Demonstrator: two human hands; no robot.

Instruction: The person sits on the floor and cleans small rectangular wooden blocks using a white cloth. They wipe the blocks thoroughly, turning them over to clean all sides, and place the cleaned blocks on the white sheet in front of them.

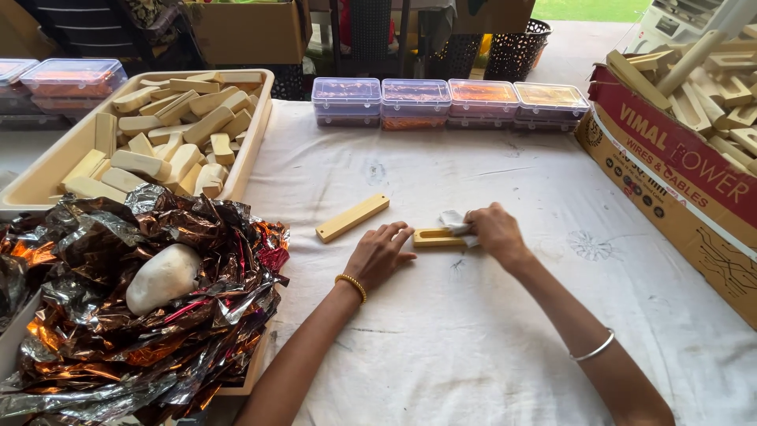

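You're working in soft, even daylight coming from the open area beyond the table's far edge. The white tablecloth [441, 181] is bright but not blown out. Shadows stay faint. The crumpled foil [158, 315] throws small glints. Focus is sharp throughout, with mild wide-angle stretching at the edges.

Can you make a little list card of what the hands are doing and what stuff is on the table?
Left hand: left hand flat on the white cloth, steadying the small yellow hollowed wooden block
Right hand: right hand pressing a small white rag on that block
Nearby: long yellow wooden block lying apart
Left side: cream tray of pale wooden blocks, crinkled metallic foil
Back: row of clear plastic boxes
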